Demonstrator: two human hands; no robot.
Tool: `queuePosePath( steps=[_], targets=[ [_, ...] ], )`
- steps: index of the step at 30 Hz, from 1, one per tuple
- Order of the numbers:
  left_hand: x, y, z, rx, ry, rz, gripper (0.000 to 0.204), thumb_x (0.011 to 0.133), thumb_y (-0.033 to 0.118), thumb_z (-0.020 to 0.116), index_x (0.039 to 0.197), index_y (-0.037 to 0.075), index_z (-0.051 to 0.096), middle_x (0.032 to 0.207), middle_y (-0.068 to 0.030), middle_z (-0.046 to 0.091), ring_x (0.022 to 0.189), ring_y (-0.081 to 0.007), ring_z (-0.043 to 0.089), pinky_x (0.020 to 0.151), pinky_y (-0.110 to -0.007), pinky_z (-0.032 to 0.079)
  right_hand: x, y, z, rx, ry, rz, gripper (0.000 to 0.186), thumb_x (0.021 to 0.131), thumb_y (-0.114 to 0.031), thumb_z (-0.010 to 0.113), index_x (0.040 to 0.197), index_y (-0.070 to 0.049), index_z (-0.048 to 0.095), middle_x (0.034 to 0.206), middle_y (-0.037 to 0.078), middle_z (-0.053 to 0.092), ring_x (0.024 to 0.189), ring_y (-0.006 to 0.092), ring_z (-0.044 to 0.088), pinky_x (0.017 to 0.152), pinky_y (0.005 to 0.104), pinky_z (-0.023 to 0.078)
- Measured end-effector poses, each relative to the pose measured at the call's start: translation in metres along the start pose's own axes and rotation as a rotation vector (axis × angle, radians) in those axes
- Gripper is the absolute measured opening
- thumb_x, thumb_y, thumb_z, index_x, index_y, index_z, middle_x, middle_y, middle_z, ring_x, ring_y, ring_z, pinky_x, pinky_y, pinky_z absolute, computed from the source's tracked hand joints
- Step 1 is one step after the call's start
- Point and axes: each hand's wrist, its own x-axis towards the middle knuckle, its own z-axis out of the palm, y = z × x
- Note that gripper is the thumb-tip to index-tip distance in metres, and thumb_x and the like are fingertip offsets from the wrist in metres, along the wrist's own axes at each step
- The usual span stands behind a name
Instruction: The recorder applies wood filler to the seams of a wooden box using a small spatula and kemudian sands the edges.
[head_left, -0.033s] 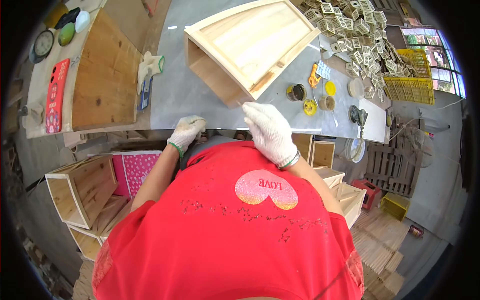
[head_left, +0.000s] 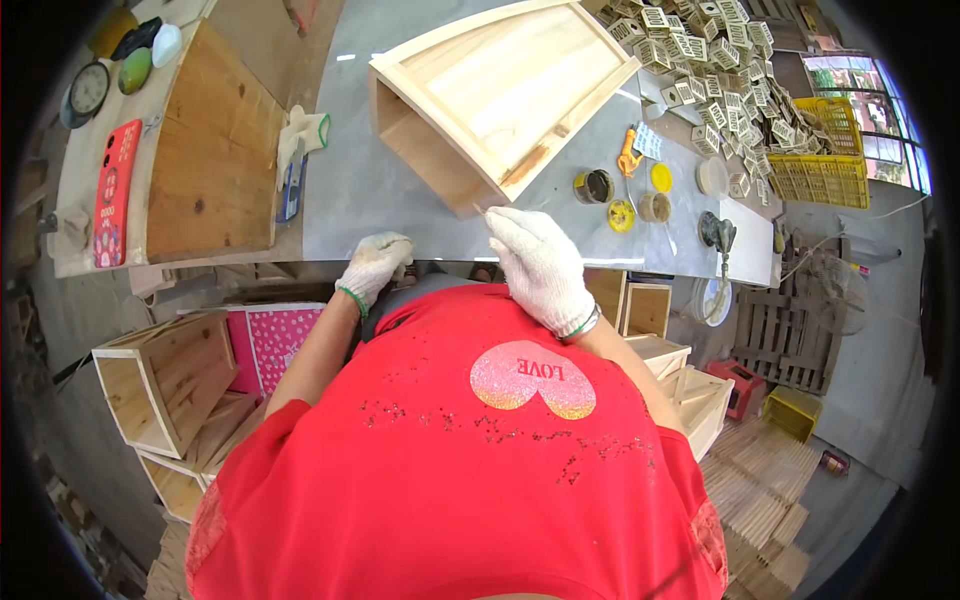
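Observation:
A pale wooden box (head_left: 500, 100) lies tilted on the grey worktable (head_left: 345, 190), its open end toward me. At its near corner is my right hand (head_left: 540, 265), in a white knitted glove. The thumb and fingers are pinched together, with a thin pale tip showing at the fingertips; what it belongs to is hidden. My left hand (head_left: 376, 266), gloved alike, rests by the table's front edge, left of the box. Its fingers are curled in, and anything inside them is out of sight. A brown patch marks the box's near right edge.
Right of the box sit an open dark-filled jar (head_left: 594, 186), a yellow lid (head_left: 661, 177) and orange-handled scissors (head_left: 628, 160). Small slatted wooden pieces (head_left: 710, 70) heap up at far right beside a yellow crate (head_left: 820, 180). Wooden boxes (head_left: 165, 385) stand below at left.

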Motion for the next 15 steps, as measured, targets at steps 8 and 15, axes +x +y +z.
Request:
queuePosePath(
  steps=[8, 15],
  targets=[
    [-0.002, 0.053, 0.015, -0.639, -0.208, 0.185, 0.044, 0.102, 0.029, 0.062, 0.134, 0.000, 0.055, 0.127, -0.0169, 0.064, 0.110, -0.0257, 0.065, 0.095, -0.041, 0.055, -0.026, 0.001, -0.025, 0.003, 0.480, 0.352, 0.025, 0.091, 0.000, 0.068, 0.116, -0.002, 0.072, 0.102, 0.013, 0.067, 0.089, 0.0253, 0.065, 0.080, 0.0326, 0.052],
    [0.037, 0.125, 0.048, -0.688, -0.452, 0.287, 0.062, 0.107, 0.035, 0.051, 0.153, -0.002, 0.030, 0.154, -0.0223, 0.041, 0.138, -0.0339, 0.049, 0.113, -0.050, 0.043, -0.085, 0.020, -0.031, 0.051, 0.675, 0.612, 0.025, 0.097, 0.001, 0.060, 0.120, 0.003, 0.069, 0.084, 0.008, 0.060, 0.073, 0.0155, 0.057, 0.066, 0.0298, 0.047]
  ],
)
